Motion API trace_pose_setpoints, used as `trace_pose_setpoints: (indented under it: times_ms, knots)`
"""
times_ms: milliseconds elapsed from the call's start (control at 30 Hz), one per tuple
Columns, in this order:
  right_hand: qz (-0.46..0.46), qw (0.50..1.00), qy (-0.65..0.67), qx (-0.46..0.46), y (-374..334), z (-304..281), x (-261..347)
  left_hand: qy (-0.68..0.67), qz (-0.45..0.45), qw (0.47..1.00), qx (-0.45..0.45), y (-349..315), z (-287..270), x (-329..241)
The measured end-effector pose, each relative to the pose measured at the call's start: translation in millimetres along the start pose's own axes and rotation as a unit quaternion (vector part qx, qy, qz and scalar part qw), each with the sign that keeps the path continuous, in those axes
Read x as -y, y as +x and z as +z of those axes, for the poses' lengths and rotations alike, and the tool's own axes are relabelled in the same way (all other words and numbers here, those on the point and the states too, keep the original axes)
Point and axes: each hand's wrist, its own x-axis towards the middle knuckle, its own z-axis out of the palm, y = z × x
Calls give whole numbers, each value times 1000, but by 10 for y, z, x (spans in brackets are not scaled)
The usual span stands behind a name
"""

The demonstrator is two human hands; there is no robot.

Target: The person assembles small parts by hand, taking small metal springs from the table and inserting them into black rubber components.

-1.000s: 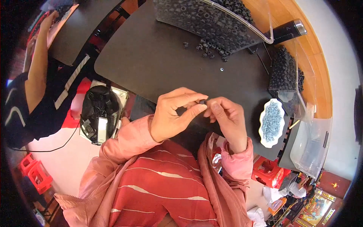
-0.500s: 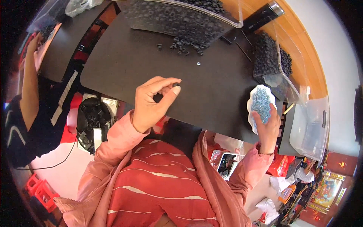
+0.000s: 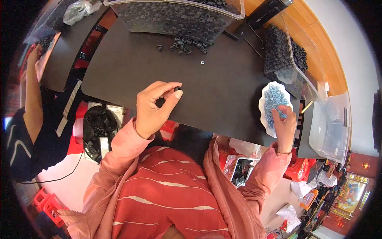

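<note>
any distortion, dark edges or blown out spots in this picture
Head view: the wooden strip bows along the fisheye rim, and the corners fall to black; head view: the pale floor at left looks bright and pinkish; head view: the small dark piece in the left hand shows little detail.

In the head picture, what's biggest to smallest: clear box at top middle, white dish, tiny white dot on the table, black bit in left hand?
1. Clear box
2. White dish
Smallest: white dot, black bit; order unsure, as the left hand partly hides the bit.
</note>
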Motion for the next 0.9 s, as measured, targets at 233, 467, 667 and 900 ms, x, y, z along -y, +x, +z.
trace_pose_setpoints:
  times_ms: [233,467,667,900]
  knots:
    - [-4,998,-60,7,18,-25,114,-2,4,1000,-2,-10,-3,7]
    - [-26,992,-125,-6,81,2,67,-3,7,1000,-3,-16,4,2]
    - [-12,995,-99,22,95,4,111,-1,18,1000,-7,-20,-4,4]
    - [-38,993,-111,-25,103,27,83,11,31,999,-3,-16,-11,1]
